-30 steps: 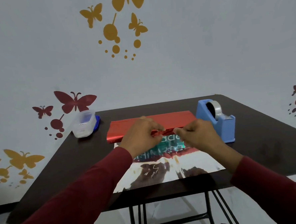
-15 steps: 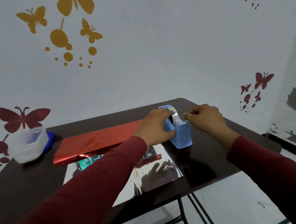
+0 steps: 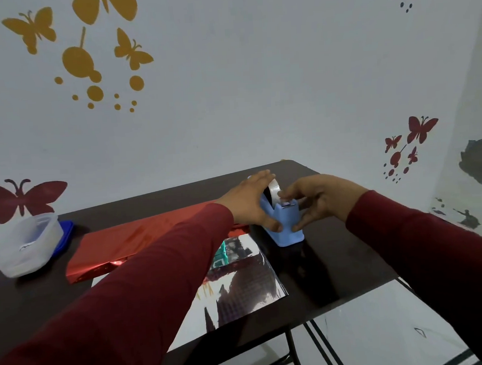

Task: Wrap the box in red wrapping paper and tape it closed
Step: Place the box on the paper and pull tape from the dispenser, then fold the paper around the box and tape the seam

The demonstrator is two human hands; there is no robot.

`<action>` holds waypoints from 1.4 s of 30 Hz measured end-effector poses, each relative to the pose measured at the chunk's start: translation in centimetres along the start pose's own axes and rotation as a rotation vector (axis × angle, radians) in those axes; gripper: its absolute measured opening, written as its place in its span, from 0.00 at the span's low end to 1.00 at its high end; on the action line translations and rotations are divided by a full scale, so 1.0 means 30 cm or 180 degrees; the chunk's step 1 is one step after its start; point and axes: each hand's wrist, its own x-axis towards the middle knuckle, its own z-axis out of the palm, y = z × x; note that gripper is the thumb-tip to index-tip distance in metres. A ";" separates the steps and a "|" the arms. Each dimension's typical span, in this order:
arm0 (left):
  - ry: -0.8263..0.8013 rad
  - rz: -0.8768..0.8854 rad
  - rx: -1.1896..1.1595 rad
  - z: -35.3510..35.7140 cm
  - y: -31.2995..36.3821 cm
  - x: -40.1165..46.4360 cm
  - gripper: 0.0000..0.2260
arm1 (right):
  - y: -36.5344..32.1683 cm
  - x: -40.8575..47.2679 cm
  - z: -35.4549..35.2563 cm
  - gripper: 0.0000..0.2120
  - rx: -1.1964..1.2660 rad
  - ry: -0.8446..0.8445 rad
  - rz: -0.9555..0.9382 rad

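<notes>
Head view: both hands' fingers (image 3: 287,193) grip tape dispenser (image 3: 284,224).

Clear plastic container (image 3: 26,246) on blue lid (image 3: 66,235), dark table's (image 3: 338,266) left end.

The light is dim, soft and even, with a cool grey cast. The shiny silver paper (image 3: 240,284) mirrors dark shapes and pale glare. The dark table (image 3: 332,267) shows a faint sheen. The wide lens bends the edges; the sleeves look slightly soft.
</notes>
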 end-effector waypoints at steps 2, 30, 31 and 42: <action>-0.0067 0.0009 -0.0014 0.008 -0.011 0.006 0.61 | 0.010 0.002 0.005 0.07 0.0206 0.0015 -0.0135; -0.0375 0.0052 0.0381 0.003 -0.007 0.013 0.65 | 0.377 0.011 -0.015 0.14 -0.0571 0.0756 -0.2083; -0.0379 0.0045 0.0385 0.001 -0.004 0.008 0.65 | 0.392 0.010 -0.026 0.13 -0.0473 0.0682 -0.2096; 0.0585 0.0559 0.0593 -0.079 -0.017 -0.312 0.15 | 0.342 -0.176 0.091 0.19 -0.0497 0.0841 -0.2907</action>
